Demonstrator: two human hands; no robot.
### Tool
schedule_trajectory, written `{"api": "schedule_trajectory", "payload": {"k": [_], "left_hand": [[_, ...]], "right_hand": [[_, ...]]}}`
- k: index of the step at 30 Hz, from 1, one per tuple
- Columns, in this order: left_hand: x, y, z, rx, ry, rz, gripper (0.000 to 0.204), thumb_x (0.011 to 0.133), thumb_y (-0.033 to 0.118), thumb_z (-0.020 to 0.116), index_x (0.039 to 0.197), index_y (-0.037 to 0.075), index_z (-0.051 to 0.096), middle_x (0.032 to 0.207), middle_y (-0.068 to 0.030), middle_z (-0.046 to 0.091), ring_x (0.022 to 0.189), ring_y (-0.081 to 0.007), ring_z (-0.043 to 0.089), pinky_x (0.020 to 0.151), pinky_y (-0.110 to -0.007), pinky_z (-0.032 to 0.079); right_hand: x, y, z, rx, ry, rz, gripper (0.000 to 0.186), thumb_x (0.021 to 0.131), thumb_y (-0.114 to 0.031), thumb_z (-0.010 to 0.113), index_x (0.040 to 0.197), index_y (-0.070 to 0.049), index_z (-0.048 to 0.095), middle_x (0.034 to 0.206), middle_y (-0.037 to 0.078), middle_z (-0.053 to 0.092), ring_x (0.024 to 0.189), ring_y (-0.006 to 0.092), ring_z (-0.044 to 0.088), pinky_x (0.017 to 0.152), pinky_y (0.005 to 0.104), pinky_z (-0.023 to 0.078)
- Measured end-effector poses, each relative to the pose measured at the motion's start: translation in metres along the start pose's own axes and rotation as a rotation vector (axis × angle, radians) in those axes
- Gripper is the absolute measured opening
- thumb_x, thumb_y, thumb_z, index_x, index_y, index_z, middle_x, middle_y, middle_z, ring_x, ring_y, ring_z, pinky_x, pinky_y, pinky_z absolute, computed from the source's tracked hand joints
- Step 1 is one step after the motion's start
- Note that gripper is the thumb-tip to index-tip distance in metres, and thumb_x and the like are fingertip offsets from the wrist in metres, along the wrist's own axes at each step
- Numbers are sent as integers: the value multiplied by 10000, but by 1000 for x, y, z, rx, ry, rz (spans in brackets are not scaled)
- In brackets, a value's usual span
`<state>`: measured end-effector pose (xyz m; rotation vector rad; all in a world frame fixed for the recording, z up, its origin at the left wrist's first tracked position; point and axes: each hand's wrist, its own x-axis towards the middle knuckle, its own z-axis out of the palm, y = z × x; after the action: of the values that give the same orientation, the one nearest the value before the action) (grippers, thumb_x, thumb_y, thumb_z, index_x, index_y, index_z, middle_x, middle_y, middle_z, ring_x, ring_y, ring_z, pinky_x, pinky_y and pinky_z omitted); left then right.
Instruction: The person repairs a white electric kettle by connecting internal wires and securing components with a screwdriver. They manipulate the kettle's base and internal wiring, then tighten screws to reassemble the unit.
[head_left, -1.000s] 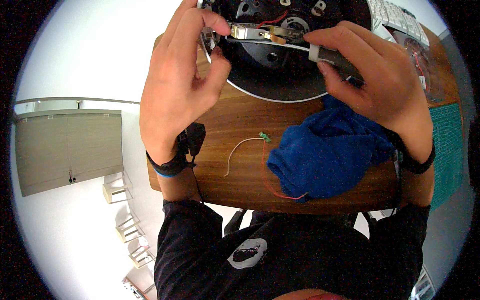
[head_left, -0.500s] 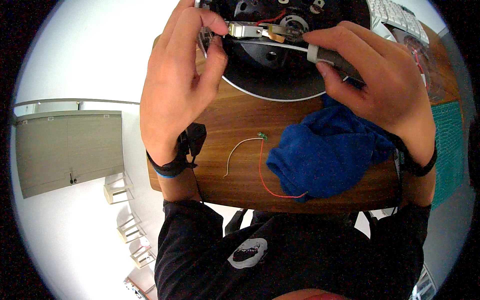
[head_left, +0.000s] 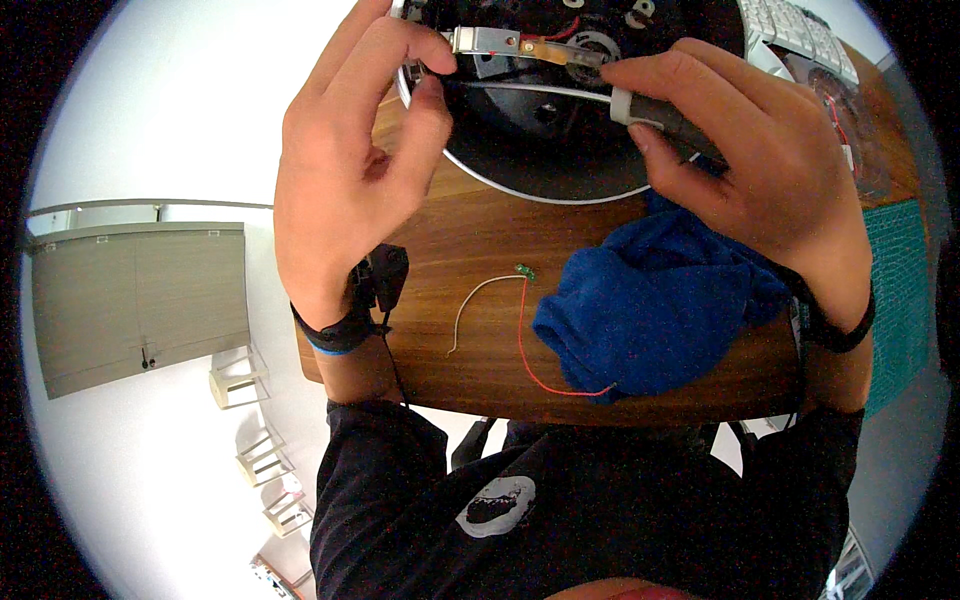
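Observation:
A round black housing (head_left: 570, 170) with a white rim lies at the top of the view. My right hand (head_left: 750, 140) is closed round the grey handle of a screwdriver (head_left: 665, 118). Its long silver shaft runs left across the housing to the fingers of my left hand (head_left: 360, 130). My left index finger and thumb are closed at the left end of a silver metal bracket (head_left: 487, 41), by the housing's rim. A yellowish, partly clear strip (head_left: 550, 52) extends from the bracket toward my right index finger. The screwdriver's tip is hidden.
A blue cloth (head_left: 650, 310) lies on the wooden table (head_left: 470, 370) beside a small green circuit board (head_left: 525, 271) with red and white wires. A white keyboard (head_left: 800, 35) is at the upper right, a green mat (head_left: 895, 300) at the right edge.
The bracket has shifted slightly up and left, and its yellowish strip now lies more in line with it. My left hand has moved a little left; my right hand hardly at all.

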<state>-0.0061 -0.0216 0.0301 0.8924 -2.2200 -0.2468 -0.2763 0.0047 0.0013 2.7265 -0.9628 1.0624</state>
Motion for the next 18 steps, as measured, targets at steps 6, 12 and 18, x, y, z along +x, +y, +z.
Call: {"api": "schedule_trajectory", "payload": {"k": [6, 12, 18], "left_hand": [[7, 37, 11, -141, 109, -211, 403, 698, -66, 541, 1101, -60, 566, 1414, -233, 585, 1017, -191, 638, 905, -279, 508], [-8, -9, -4, -90, -53, -134, 897, 671, -53, 546, 1550, -62, 369, 1011, -84, 611, 938, -165, 622, 911, -276, 503], [-8, -7, 1, -113, -14, -153, 918, 664, -40, 533, 1566, -63, 362, 1001, -74, 610, 932, -164, 619, 919, -280, 501]], "right_hand": [[-1, 1, 1, -7, 0, 19, 330, 835, -32, 742, 1162, -58, 697, 986, 115, 694, 822, 317, 711, 691, 387, 569], [1, 2, 1, -19, 22, -15, 354, 825, -23, 752, 1172, -69, 697, 989, 113, 694, 821, 322, 711, 687, 388, 571], [0, 2, 0, -3, 12, -1, 364, 824, -27, 760, 1179, -77, 699, 999, 120, 685, 827, 323, 704, 693, 384, 570]]}}
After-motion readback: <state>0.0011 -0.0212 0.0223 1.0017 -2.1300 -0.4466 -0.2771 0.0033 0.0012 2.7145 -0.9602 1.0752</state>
